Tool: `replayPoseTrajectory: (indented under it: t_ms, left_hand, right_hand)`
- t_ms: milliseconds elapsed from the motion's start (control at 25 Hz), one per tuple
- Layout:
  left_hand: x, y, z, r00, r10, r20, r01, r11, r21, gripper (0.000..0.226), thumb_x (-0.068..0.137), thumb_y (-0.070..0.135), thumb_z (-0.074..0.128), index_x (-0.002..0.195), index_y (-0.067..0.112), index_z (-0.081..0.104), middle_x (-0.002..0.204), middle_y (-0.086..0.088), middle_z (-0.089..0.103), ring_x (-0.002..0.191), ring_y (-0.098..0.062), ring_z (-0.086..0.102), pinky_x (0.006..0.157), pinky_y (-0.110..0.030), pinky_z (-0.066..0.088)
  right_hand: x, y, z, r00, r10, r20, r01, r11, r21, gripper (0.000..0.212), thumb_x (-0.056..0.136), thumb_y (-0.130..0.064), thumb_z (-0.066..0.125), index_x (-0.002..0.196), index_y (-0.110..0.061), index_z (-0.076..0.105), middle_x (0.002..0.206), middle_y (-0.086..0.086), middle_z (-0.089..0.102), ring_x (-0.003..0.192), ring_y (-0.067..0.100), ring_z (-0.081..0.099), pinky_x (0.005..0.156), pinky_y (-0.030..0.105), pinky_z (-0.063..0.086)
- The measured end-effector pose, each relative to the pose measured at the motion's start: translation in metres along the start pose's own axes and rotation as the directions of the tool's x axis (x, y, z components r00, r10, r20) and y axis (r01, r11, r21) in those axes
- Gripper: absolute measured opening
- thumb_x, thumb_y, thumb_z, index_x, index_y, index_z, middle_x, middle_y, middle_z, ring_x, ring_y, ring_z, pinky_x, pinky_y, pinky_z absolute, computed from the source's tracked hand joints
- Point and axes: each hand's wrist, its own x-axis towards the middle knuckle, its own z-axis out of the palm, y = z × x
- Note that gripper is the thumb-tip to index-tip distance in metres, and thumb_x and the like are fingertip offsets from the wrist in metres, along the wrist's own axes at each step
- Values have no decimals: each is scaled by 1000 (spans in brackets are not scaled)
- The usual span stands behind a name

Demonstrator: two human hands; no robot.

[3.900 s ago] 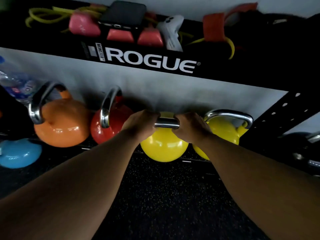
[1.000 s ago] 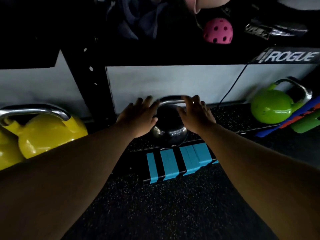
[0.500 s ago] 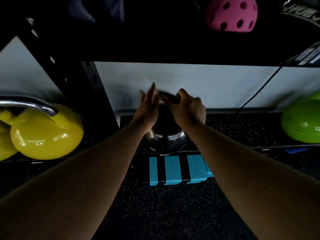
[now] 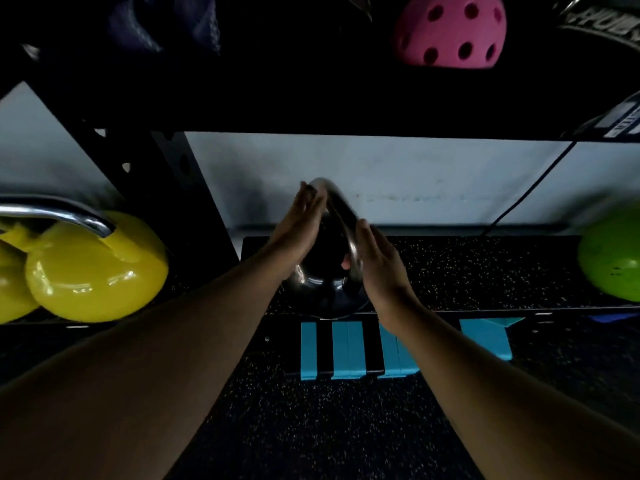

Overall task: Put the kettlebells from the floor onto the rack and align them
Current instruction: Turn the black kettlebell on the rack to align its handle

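Kettlebells: two yellow [image 4: 93,271], one black [image 4: 322,285], one green [image 4: 613,258].

The green kettlebell [image 4: 613,258] is blurred and cut off at right; hands hide the black kettlebell's [image 4: 320,285] sides.

- A gym's storage corner: glossy yellow kettlebells with steel handles [image 4: 93,268] sit on the low shelf of a black steel rack with punched uprights [image 4: 152,174].
- Black rubber flooring flecked with pale specks [image 4: 311,427] covers the ground and the shelf surface, as in weight rooms.
- A green kettlebell [image 4: 613,258] rests at right; a dark chrome-handled kettlebell [image 4: 322,285] stands at centre.
- A pink perforated ball [image 4: 450,32] lies on the upper shelf among dark gear.
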Motion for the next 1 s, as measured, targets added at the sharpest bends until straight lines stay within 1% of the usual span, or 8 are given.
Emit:
replayPoseTrajectory:
  t_ms: [160,320,400,480,600,760,880,1000]
  left_hand:
    - [-8,-6,12,1000,3,22,-2,998,-62,61,99,57,26,153,40,3,151,-18,36,127,-36,49,92,-33,44]
    - [11,-12,-3,999,35,40,-30,994,-105,63,96,59,31,153,34,18,158,-7,28,141,-25,35,114,-42,32]
    - [11,-16,-4,993,63,95,-51,992,-116,61,99,56,26,154,33,13,163,-2,18,147,-20,23,118,-36,21]
    - [13,-15,-4,991,55,126,-40,992,-118,61,99,57,23,154,35,9,163,-2,14,147,-20,20,116,-35,23]
    - [18,-13,-8,992,20,121,-5,993,-120,60,98,59,23,153,38,11,163,-2,15,147,-21,22,114,-34,24]
    - [16,-15,-9,989,38,142,-13,985,-170,59,100,55,24,154,35,11,163,1,13,148,-16,18,110,-26,23]
    - [14,-17,-8,991,44,128,-20,982,-187,57,101,53,24,154,34,13,163,2,14,148,-15,18,111,-24,21]
    - [12,-16,-10,991,57,120,-38,988,-152,57,100,54,22,153,36,13,163,2,13,148,-16,15,109,-26,18]
  right_hand:
    - [7,-5,3,1000,-12,-8,13,989,147,39,104,-42,32,132,-30,57,98,4,71,67,10,64,58,22,51]
    - [1,-3,29,998,30,52,-45,950,308,43,105,-40,30,147,-38,40,142,1,55,108,16,64,66,15,54]
    - [0,1,32,996,20,83,-48,934,354,44,106,-36,30,149,-35,36,149,-3,48,112,3,61,70,10,53]
    - [3,-2,32,995,26,100,-60,934,352,43,106,-38,31,149,-38,37,148,-5,50,93,-15,61,67,6,51]
    - [6,-7,35,995,32,90,-60,940,335,43,105,-41,29,148,-41,36,138,1,59,85,-4,61,72,17,53]
    - [-1,-11,40,999,19,39,-32,935,353,44,106,-37,28,150,-38,33,103,-33,49,91,-5,58,93,28,51]
    - [-5,-11,43,998,33,58,-51,933,356,45,106,-38,28,150,-41,31,119,-26,54,95,-5,57,101,32,48]
    - [-7,-7,45,998,20,53,-36,948,316,45,104,-45,28,149,-46,30,146,-12,46,122,9,53,110,43,43]
